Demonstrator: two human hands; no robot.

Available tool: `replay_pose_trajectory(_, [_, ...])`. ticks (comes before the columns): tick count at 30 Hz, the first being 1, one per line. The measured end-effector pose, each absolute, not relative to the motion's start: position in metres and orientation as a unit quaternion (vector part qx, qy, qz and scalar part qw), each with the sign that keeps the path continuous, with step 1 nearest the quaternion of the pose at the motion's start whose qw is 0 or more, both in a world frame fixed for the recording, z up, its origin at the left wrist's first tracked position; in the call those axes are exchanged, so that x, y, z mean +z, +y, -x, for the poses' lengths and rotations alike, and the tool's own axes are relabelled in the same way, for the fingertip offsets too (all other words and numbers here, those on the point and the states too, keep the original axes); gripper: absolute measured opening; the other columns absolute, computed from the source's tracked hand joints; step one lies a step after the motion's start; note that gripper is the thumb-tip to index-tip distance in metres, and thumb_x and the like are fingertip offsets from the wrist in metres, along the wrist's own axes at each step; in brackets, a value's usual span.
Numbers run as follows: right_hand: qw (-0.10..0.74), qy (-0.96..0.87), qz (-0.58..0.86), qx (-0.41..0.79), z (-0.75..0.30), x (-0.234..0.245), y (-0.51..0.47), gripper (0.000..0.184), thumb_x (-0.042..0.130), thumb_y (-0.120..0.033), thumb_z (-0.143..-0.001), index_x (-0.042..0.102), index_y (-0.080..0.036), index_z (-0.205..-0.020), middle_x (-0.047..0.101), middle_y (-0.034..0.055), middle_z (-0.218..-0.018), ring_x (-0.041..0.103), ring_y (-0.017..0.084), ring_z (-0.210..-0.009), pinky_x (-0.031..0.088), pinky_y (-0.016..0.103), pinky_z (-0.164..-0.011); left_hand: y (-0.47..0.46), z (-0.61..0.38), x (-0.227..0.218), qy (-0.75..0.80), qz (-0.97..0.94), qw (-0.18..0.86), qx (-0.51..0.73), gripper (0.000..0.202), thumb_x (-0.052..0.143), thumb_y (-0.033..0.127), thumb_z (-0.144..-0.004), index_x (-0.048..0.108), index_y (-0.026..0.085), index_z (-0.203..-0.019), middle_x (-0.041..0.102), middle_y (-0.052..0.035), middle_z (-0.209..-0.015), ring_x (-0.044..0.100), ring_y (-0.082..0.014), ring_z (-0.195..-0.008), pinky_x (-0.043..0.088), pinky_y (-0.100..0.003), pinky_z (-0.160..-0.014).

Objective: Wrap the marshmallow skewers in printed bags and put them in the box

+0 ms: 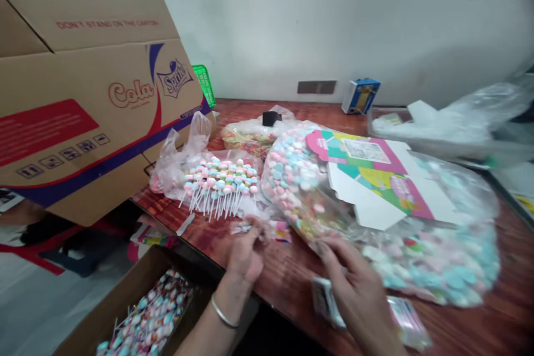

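Observation:
My left hand (pixel 246 256), with a bangle at the wrist, has its fingers closed on a small printed plastic wrapper (pixel 280 231) over the front of the table. Just behind it lie rows of pastel marshmallow sticks (pixel 223 181) on clear plastic, white sticks toward me. My right hand (pixel 359 289) is at the near edge of a big clear bag of marshmallows (pixel 287 169). Its thumb and fingers are drawn together; what they hold, if anything, cannot be made out. Beside that hand lie a white packet (pixel 327 301) and another small packet (pixel 406 320).
A tall cardboard carton (pixel 104 83) stands at left. Below the table edge, an open box (pixel 112 295) holds wrapped marshmallow sticks. A flattened colourful carton (pixel 367 167) lies on the bags. Behind are a candy bag (pixel 246 136), a blue box (pixel 361 96) and a plastic tub (pixel 429 142).

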State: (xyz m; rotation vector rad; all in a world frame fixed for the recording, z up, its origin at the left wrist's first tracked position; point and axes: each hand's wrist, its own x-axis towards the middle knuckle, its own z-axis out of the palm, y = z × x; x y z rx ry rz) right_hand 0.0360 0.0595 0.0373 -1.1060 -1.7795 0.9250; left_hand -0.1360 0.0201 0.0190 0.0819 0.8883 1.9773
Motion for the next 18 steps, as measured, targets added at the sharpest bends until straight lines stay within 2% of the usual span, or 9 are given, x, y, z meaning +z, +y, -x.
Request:
replay_pose_trajectory(3, [0.316, -0.701, 0.384, 0.511, 0.053, 0.035, 0.088, 0.016, 0.057, -0.031, -0.081, 0.07, -0.023, -0.084, 0.072, 0.0035, -0.089, 0.064, 0.021, -0.088, 0.047, 0.031, -0.08, 0.001, 0.185, 0.019, 0.323, -0.014, 0.407, 0.855, 0.033, 0.086, 0.014, -0.058, 0.056, 0.014, -0.071, 0.051, 0.0066, -0.057, 0.042, -0.003, -0.047, 0.037, -0.013, -0.045])
replay_pose_trajectory(5, [0.289, -0.692, 0.387, 0.536, 0.113, 0.025, 0.102, 0.011, 0.061, -0.029, -0.079, 0.067, -0.021, -0.076, 0.07, 0.0017, -0.075, 0.064, 0.018, -0.074, 0.048, 0.028, -0.069, -0.008, 0.204, 0.016, 0.313, 0.007, 0.386, 0.868, 0.027, 0.083, 0.013, -0.063, 0.057, 0.014, -0.071, 0.049, 0.0067, -0.056, 0.043, -0.0031, -0.046, 0.039, -0.013, -0.045])
replay_pose_trajectory(7, [0.27, -0.672, 0.412, 0.553, 0.162, 0.012, 0.111, 0.016, 0.064, -0.031, -0.08, 0.062, -0.018, -0.072, 0.063, -0.0009, -0.061, 0.059, 0.014, -0.058, 0.046, 0.025, -0.056, -0.013, 0.212, 0.014, 0.308, 0.033, 0.377, 0.873, 0.023, 0.079, 0.01, -0.068, 0.057, 0.014, -0.071, 0.049, 0.0066, -0.056, 0.043, -0.0032, -0.046, 0.039, -0.013, -0.044])
replay_pose_trajectory(10, [0.253, -0.645, 0.43, 0.579, 0.2, -0.001, 0.116, 0.025, 0.058, -0.038, -0.09, 0.059, -0.015, -0.08, 0.057, -0.0051, -0.06, 0.051, 0.007, -0.047, 0.044, 0.021, -0.048, -0.012, 0.213, 0.012, 0.302, 0.08, 0.381, 0.87, 0.016, 0.07, 0.005, -0.076, 0.057, 0.014, -0.074, 0.048, 0.0064, -0.057, 0.043, -0.0026, -0.044, 0.038, -0.012, -0.042])
replay_pose_trajectory(14, [0.291, -0.634, 0.431, 0.572, 0.166, 0.011, 0.116, 0.031, 0.045, -0.041, -0.093, 0.055, -0.018, -0.075, 0.053, -0.0049, -0.056, 0.049, 0.009, -0.042, 0.039, 0.021, -0.041, -0.005, 0.204, 0.012, 0.271, 0.128, 0.434, 0.85, 0.014, 0.061, 0.004, -0.083, 0.056, 0.013, -0.073, 0.048, 0.0058, -0.057, 0.041, -0.0014, -0.041, 0.034, -0.011, -0.039])
replay_pose_trajectory(16, [0.322, -0.647, 0.428, 0.543, 0.115, 0.028, 0.113, 0.032, 0.048, -0.044, -0.089, 0.054, -0.02, -0.07, 0.054, -0.0037, -0.056, 0.049, 0.01, -0.044, 0.037, 0.022, -0.042, 0.0, 0.196, 0.011, 0.254, 0.137, 0.468, 0.835, 0.014, 0.061, 0.004, -0.084, 0.056, 0.013, -0.073, 0.047, 0.0059, -0.057, 0.041, -0.0012, -0.041, 0.033, -0.011, -0.038])
replay_pose_trajectory(18, [0.354, -0.668, 0.431, 0.493, 0.05, 0.045, 0.105, 0.029, 0.054, -0.047, -0.084, 0.059, -0.021, -0.072, 0.054, -0.0031, -0.056, 0.049, 0.011, -0.049, 0.037, 0.021, -0.046, 0.005, 0.183, 0.009, 0.244, 0.141, 0.5, 0.819, 0.013, 0.064, 0.004, -0.081, 0.056, 0.013, -0.075, 0.048, 0.0058, -0.058, 0.04, -0.0009, -0.041, 0.032, -0.01, -0.037])
